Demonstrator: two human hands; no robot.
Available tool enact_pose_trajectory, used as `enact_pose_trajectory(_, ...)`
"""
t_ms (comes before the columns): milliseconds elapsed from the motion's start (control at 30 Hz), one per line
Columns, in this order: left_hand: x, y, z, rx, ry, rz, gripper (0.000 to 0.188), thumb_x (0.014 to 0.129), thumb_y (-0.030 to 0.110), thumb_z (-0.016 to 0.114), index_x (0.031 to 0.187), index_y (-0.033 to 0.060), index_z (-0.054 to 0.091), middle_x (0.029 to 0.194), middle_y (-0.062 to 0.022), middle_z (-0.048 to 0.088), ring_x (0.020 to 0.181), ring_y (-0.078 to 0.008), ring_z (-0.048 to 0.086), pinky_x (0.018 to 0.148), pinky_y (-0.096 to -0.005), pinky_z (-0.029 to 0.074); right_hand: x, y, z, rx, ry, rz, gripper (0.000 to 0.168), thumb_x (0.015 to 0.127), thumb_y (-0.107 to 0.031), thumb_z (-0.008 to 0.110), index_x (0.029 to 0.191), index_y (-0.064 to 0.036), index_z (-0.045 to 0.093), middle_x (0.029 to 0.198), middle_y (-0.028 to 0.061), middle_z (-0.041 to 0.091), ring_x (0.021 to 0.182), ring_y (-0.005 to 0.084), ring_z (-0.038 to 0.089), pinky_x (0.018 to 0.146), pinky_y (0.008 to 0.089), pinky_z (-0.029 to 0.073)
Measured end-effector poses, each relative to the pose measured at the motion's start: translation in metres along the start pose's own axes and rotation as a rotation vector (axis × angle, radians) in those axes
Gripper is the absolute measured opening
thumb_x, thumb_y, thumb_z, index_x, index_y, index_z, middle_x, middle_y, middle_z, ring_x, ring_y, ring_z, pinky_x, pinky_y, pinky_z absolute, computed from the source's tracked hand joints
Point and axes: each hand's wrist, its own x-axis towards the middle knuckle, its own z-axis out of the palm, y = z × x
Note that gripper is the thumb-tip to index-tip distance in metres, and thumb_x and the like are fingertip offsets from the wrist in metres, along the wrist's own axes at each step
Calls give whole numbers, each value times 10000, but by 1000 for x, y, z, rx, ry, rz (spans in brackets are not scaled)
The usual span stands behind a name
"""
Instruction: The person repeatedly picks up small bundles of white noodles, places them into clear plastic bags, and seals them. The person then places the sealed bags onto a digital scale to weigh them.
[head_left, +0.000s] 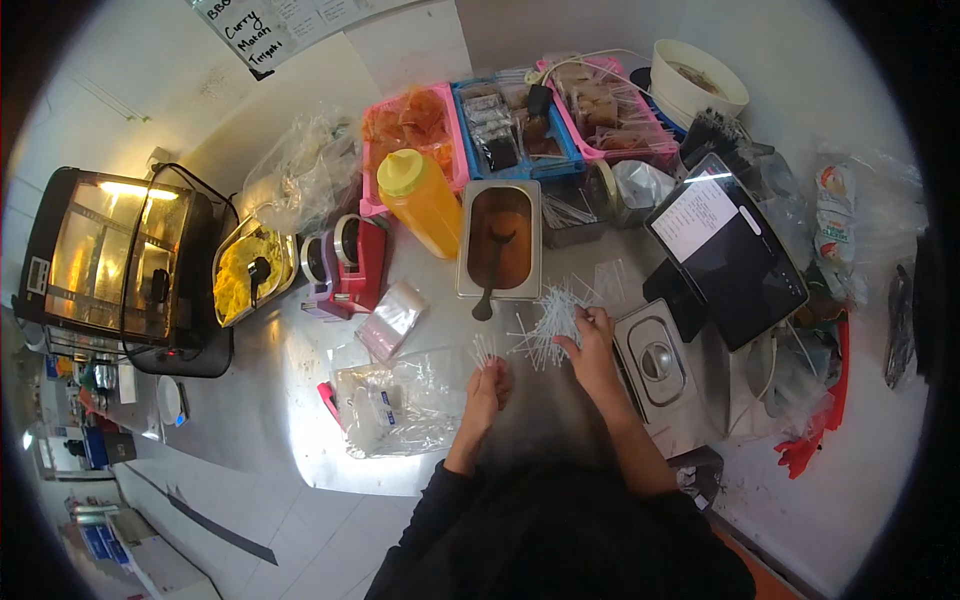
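Observation:
A heap of thin white plastic sticks (553, 322) lies on the steel counter. My right hand (592, 345) is at the heap's right edge, its fingers touching the sticks; whether it grips any is not clear. My left hand (489, 386), left of the heap, is closed around a small bunch of similar sticks (485, 349) that point upward. Beyond the hands stands a steel container of brown-orange sauce (500, 240) with a dark ladle (491, 274) in it. A clear plastic bag (405, 405) lies left of my left hand, and small clear bags (390, 321) lie farther back.
A yellow squeeze bottle (421, 206), tape dispensers (349, 262) and a tray of yellow food (251, 274) stand to the left. Pink and blue baskets (517, 124) of bagged food line the back. On the right are a steel lid (656, 364) and a tablet (727, 251); a lit display cabinet (112, 262) stands far left.

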Motion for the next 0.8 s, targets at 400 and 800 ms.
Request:
enact_pose_trajectory(400, -9, 8, 25, -48, -133, -20, 279, 894, 303, 367, 824, 68, 500, 654, 37, 399, 506, -31, 301, 442, -185, 239, 4, -38, -5, 1277, -575, 604, 146, 776, -85, 575, 861, 34, 584, 721, 60, 595, 624, 71, 543, 530, 188, 417)
enact_pose_trajectory(800, -5, 5, 11, 88, -189, -96, 371, 905, 352, 302, 776, 54, 481, 525, 77, 246, 445, -34, 208, 404, -196, 173, 1, -20, 2, 626, -220, 160, 188, 770, -102, 574, 896, 36, 586, 731, 107, 581, 638, 192, 545, 580, 281, 426)
